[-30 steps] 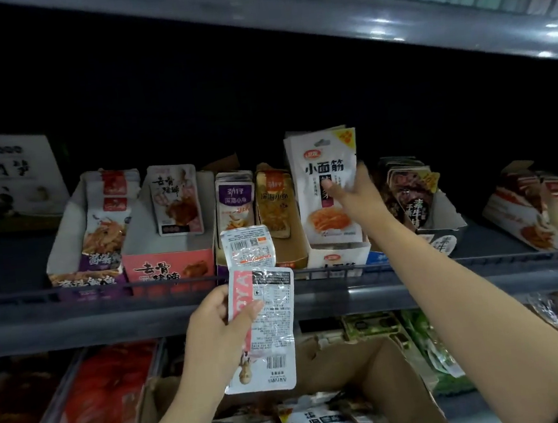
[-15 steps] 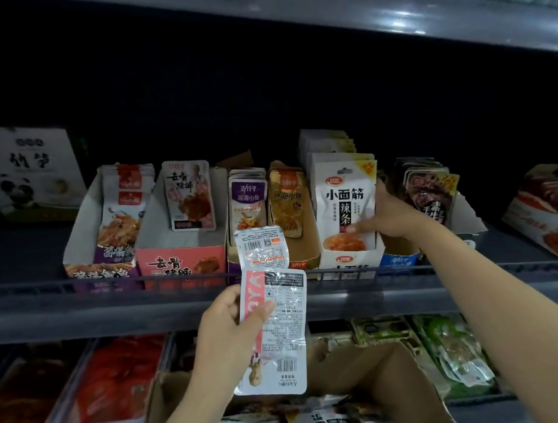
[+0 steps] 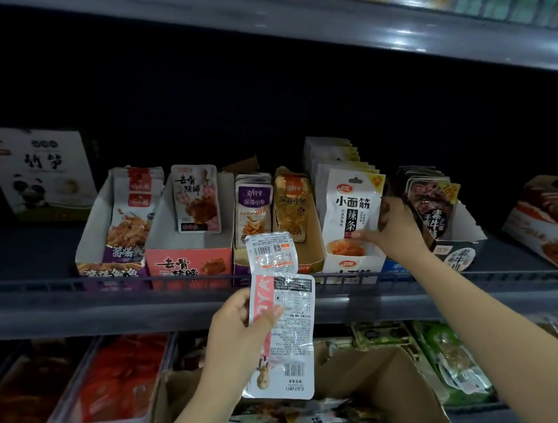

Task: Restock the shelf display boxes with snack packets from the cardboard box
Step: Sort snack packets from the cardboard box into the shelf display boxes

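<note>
My left hand (image 3: pixel 239 336) pinches two upright packets (image 3: pixel 283 314), long axis vertical, below the pink display box (image 3: pixel 190 263) up-left. My right hand (image 3: pixel 395 230) grips the white packet (image 3: pixel 351 210) in its box.

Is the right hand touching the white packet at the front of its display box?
Touching. In the head view the right hand grips the white packet's right edge, thumb lying across its lower front.

A grey metal shelf (image 3: pixel 74 312) carries a row of opened display boxes (image 3: pixel 190 262) of snack packets (image 3: pixel 350 210)
</note>
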